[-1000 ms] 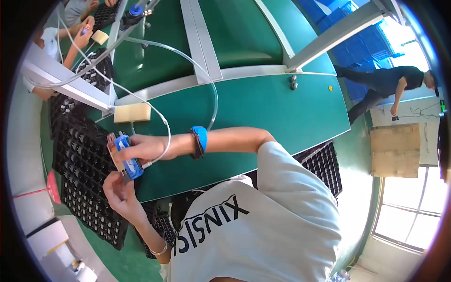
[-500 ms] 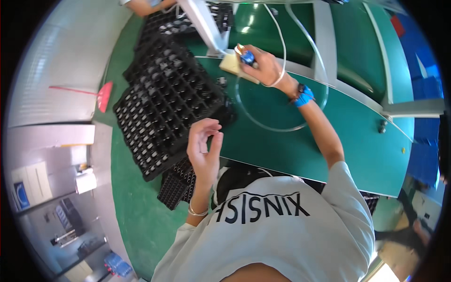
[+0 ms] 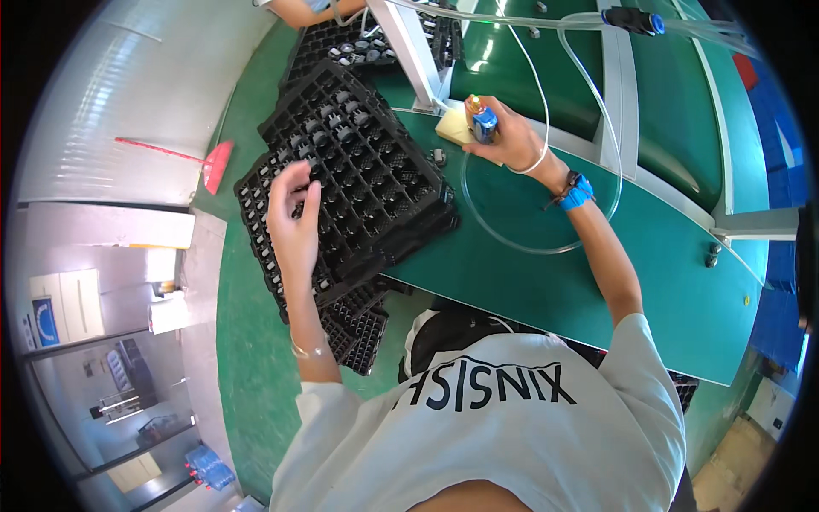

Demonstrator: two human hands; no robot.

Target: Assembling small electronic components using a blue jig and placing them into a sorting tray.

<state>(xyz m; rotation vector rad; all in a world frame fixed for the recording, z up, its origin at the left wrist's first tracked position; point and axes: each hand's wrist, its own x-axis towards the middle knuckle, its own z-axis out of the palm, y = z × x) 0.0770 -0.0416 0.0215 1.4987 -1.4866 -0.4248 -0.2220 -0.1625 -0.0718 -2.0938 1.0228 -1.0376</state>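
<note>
My left hand [image 3: 294,222] is over a black compartment tray [image 3: 375,179], its fingers loosely curled with a gap to the thumb and nothing visible between them. Small grey metal parts [image 3: 341,119] sit in many of the tray's cells. To the right, my right hand [image 3: 518,141] grips a blue hand tool [image 3: 483,124] with a brass-coloured tip pointing up. A pale yellow block [image 3: 454,127] lies beside the tool, partly hidden by it. One small metal part [image 3: 438,157] rests on the green table [image 3: 546,282] between tray and block.
A clear tube [image 3: 512,245] loops over the table. White frame posts [image 3: 409,51] rise at the far side. Another person's arm [image 3: 299,10] is above a second tray at the far left. More black trays [image 3: 367,337] are stacked below. Small metal pieces [image 3: 712,254] stand at right.
My left hand has moved left and away from me, from the tray's near corner to over its cells. My right hand still holds the blue tool by the yellow block. The whole view has shifted slightly.
</note>
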